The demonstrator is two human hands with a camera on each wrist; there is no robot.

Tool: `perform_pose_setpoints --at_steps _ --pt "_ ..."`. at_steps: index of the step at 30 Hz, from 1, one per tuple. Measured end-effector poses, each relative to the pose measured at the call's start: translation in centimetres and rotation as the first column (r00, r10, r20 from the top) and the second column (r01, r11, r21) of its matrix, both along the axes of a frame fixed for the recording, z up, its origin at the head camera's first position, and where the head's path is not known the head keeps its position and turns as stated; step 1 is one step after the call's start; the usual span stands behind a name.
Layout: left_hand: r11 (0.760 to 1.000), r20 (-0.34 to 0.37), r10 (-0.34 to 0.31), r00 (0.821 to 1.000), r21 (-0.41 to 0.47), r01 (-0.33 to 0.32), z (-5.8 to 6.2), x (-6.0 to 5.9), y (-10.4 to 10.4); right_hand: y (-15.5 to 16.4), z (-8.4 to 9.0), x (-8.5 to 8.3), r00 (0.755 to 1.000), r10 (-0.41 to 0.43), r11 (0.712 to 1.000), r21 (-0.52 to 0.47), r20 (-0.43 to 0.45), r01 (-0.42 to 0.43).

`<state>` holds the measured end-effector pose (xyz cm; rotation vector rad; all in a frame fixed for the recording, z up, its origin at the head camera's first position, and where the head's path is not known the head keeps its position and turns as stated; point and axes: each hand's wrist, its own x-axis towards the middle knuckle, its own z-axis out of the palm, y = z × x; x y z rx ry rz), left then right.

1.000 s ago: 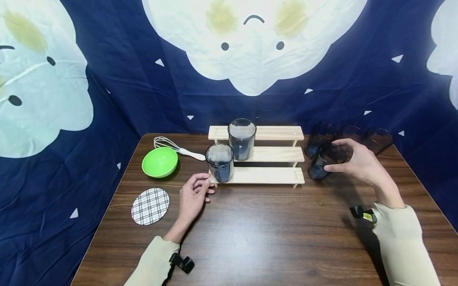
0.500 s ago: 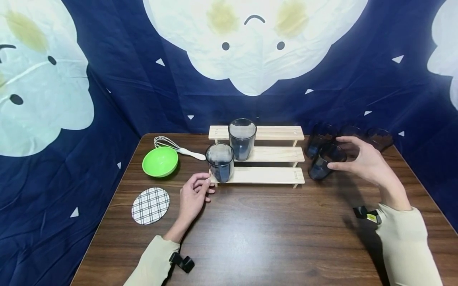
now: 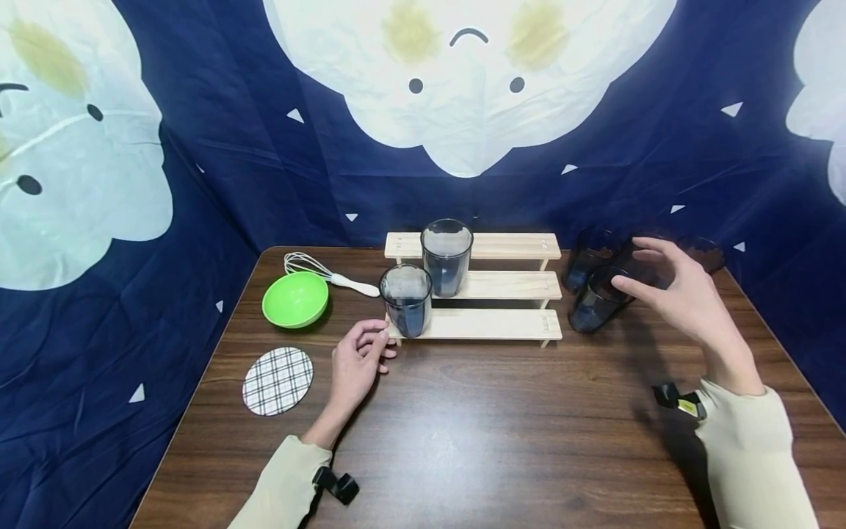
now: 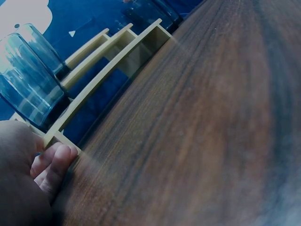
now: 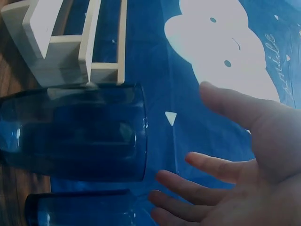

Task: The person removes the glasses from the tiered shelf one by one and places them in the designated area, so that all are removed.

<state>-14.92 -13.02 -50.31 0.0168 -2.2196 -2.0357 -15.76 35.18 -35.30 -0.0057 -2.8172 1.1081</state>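
At the left end of the pale wooden tiered rack (image 3: 489,323), my left hand (image 3: 357,364) grips the corner of the lowest step; in the left wrist view its fingers (image 4: 61,160) curl at the rack's end leg. A dark tinted glass (image 3: 406,308) stands upright on that lowest step, and another glass (image 3: 447,261) on the middle one. My right hand (image 3: 690,301), thumb and fingers spread, hovers near a dark glass (image 3: 590,312) on the table to the right. The right wrist view shows a gap between the fingers and that glass (image 5: 75,134).
Several more dark glasses, including one (image 3: 584,257), stand at the back right, partly hidden by the right hand. A green bowl (image 3: 295,300), a white whisk (image 3: 353,285) and a round checked coaster (image 3: 277,382) lie left of the rack. A blue cloth hangs behind the table.
My right hand has let go of the dark glass and drawn back up and right, its fingers spreading. The glass stays in place. My left hand has not moved.
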Motion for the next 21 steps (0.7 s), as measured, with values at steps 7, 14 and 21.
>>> perform_pose_setpoints --at_steps 7,14,21 --pt "1.000 -0.006 -0.001 1.000 0.000 0.001 0.0 0.0 -0.1 -1.1 0.2 0.6 0.993 -0.047 0.997 -0.063 -0.105 0.041" --pt "1.000 -0.002 -0.007 1.000 0.008 0.007 0.0 0.0 -0.1 -2.4 0.4 1.2 0.966 -0.040 0.991 -0.137 -0.254 0.005" --pt "1.000 -0.009 -0.001 1.000 -0.003 0.001 0.0 0.0 0.0 -3.2 0.7 1.4 0.951 0.006 0.984 -0.167 -0.308 -0.060"
